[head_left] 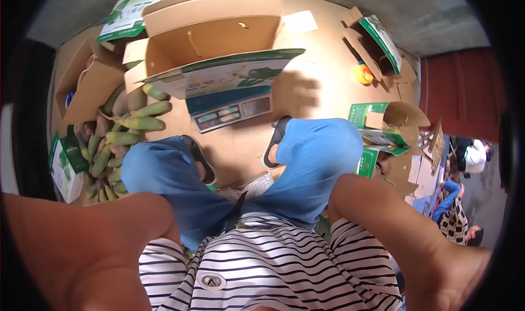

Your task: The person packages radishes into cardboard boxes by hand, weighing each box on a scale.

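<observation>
Both my arms are raised toward the camera. Only the wrist and heel of my right hand (456, 275) show at the lower right; its fingers are out of sight. At the lower left my left wrist and the base of my left hand (106, 286) loom close, the fingers cut off. Neither hand is seen touching anything on the floor. In front of my feet is a digital scale (232, 113) with a row of displays. An open cardboard box (219, 40) with a green-and-white printed side stands on it, its flaps up; the visible inside shows bare cardboard.
A heap of long green-and-brown radish-like vegetables (131, 122) lies left of my knees. Beside it are a brown carton (90, 84) and a green-and-white box (65, 166). More open boxes (383, 125) stand at the right, near a yellow-and-red object (363, 74). Other people (454, 207) are at far right.
</observation>
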Demonstrator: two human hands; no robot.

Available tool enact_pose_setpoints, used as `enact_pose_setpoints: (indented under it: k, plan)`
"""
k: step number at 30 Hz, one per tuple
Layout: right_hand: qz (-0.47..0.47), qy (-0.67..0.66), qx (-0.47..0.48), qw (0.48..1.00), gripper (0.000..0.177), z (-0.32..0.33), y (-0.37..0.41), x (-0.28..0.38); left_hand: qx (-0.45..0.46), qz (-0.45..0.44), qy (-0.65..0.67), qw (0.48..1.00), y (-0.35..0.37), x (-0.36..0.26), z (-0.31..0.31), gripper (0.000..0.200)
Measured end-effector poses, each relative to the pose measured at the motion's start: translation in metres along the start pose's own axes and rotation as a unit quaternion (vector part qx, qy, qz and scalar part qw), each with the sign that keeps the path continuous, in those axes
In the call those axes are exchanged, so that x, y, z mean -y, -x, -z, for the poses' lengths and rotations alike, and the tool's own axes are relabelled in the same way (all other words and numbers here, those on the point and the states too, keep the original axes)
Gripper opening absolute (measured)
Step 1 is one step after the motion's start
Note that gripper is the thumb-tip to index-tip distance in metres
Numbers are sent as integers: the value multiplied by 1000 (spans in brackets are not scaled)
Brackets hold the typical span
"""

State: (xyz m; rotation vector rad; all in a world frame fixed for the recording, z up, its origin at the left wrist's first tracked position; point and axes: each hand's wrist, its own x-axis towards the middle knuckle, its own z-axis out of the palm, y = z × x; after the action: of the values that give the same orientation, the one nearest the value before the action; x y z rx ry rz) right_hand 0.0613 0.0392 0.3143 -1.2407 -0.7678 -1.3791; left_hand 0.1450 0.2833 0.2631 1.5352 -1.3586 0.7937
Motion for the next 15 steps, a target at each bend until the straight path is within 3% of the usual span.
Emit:
enact_pose_setpoints:
  k: [2, 3, 15]
  plan:
    - [17, -17, 0, 1000, 17, 0, 3, -5, -7, 6, -10, 1000, 4, -3, 10, 42]
    - [-51, -87, 5, 995, 16, 4, 6, -8, -12, 9, -11, 1000, 7, -4, 14, 42]
    - [-174, -117, 93, 973, 18, -6, 44, -25, -27, 15, -9, 999, 34, 3, 32, 40]
